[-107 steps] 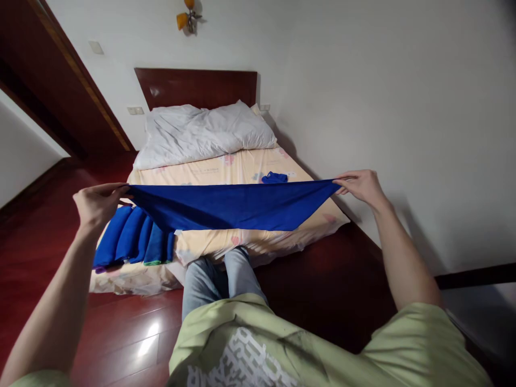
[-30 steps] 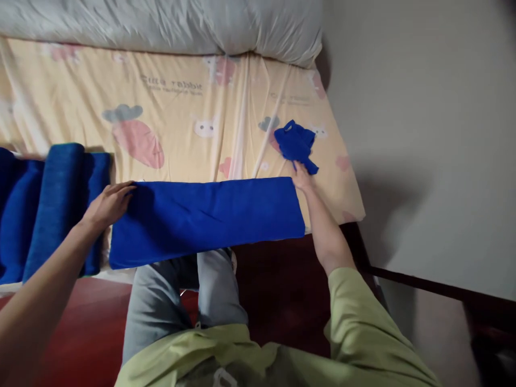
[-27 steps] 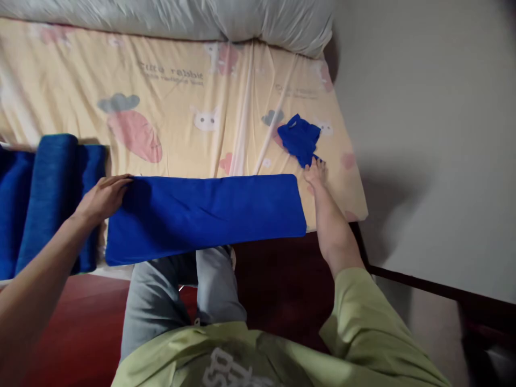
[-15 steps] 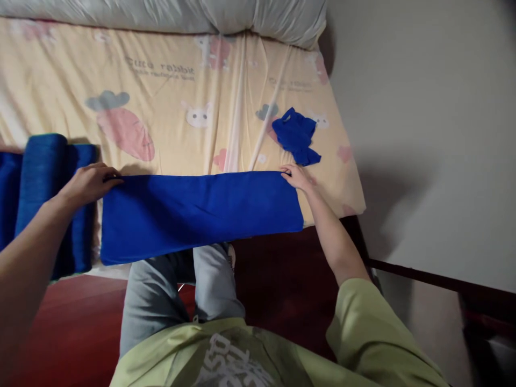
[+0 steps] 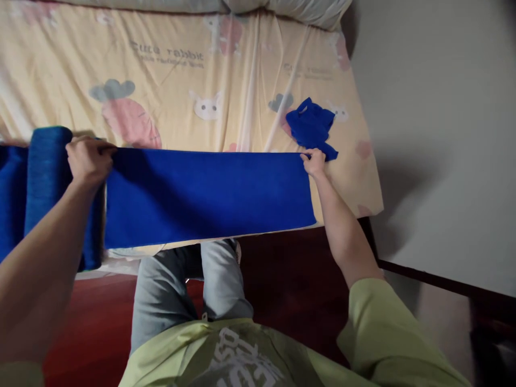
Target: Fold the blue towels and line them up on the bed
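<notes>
A long blue cloth (image 5: 209, 196), flat and roughly rectangular, lies along the near edge of the bed. My left hand (image 5: 89, 160) pinches its far left corner between thumb and fingers. At the far right corner, my right hand (image 5: 314, 161) grips the same cloth in a pinch. The far edge is stretched straight between both hands. Just beyond my right hand lies a small crumpled blue cloth (image 5: 310, 123). Rolled or folded blue cloths (image 5: 48, 177) sit side by side left of the long cloth, partly covered by my left hand and forearm.
The bed has a cream sheet (image 5: 177, 113) printed with rabbits and carrots. A grey quilt (image 5: 290, 11) lies along its far side. A pale wall (image 5: 435, 107) stands at the right. My legs (image 5: 169, 301) are at the bed's near edge, above a dark red floor (image 5: 97, 317).
Both hands have moved the long cloth away from me, up onto the bed. Its far edge is straighter, and a strip of sheet now shows along its near side. The view has shifted slightly.
</notes>
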Demonstrator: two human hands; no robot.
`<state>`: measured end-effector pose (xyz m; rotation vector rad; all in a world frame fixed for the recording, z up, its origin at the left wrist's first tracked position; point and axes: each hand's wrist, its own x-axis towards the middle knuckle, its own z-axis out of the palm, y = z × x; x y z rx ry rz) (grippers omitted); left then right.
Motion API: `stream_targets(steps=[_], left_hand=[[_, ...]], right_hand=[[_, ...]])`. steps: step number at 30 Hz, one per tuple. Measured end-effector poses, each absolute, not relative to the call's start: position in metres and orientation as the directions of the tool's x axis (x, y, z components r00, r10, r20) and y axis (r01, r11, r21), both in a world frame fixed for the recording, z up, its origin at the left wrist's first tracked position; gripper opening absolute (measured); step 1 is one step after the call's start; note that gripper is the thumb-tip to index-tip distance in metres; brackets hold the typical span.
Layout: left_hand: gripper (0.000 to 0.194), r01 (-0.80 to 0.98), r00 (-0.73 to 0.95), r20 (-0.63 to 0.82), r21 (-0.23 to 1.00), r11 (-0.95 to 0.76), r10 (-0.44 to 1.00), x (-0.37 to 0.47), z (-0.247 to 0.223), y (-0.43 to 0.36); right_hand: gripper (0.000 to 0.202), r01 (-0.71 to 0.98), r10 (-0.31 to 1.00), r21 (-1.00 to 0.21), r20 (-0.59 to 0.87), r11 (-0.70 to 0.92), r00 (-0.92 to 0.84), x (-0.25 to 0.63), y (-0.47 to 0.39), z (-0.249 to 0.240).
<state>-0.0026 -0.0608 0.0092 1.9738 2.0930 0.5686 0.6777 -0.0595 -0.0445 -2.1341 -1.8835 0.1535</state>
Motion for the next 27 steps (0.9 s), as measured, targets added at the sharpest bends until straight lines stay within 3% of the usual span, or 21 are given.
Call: stream_targets(steps=[3,6,9,13,17,21,27], left_hand=[[0.045,0.934,-0.036,0.174,0.356,-0.028,0.984,0.02,0.005,-0.072],[0.055,0.928,0.109,0.185,0.332,-0.166,0.977,0.042,-0.007,-0.095],[0.065,0.898,0.164,0.131,0.391,-0.203,0.978,0.049,-0.026,-0.113],[0.066,0.897,0.11,0.1,0.418,-0.142,0.989,0.046,-0.038,-0.113],[0.067,0.899,0.068,0.065,0.428,-0.089,0.996,0.051,-0.02,-0.134],[0.065,0.918,0.048,0.103,0.387,-0.085,0.994,0.056,-0.013,-0.2],[0.066,0.942,-0.05,0.069,0.335,0.024,0.996,0.05,-0.033,-0.247]], right_hand=[[0.04,0.953,0.966,-0.247,0.144,-0.173,0.213,0.64,-0.075,-0.042],[0.05,0.973,0.983,-0.227,0.164,-0.046,0.085,0.603,-0.101,-0.044],[0.057,0.974,0.997,-0.223,0.076,0.046,-0.029,0.589,-0.121,-0.054],[0.063,0.972,0.997,-0.225,0.024,-0.063,0.07,0.603,-0.12,-0.063],[0.064,0.965,0.994,-0.248,0.043,-0.085,0.099,0.601,-0.128,-0.048],[0.064,0.95,0.984,-0.303,0.131,-0.072,0.117,0.583,-0.19,-0.038],[0.065,0.931,0.975,-0.322,0.074,-0.175,0.209,0.581,-0.259,-0.061]])
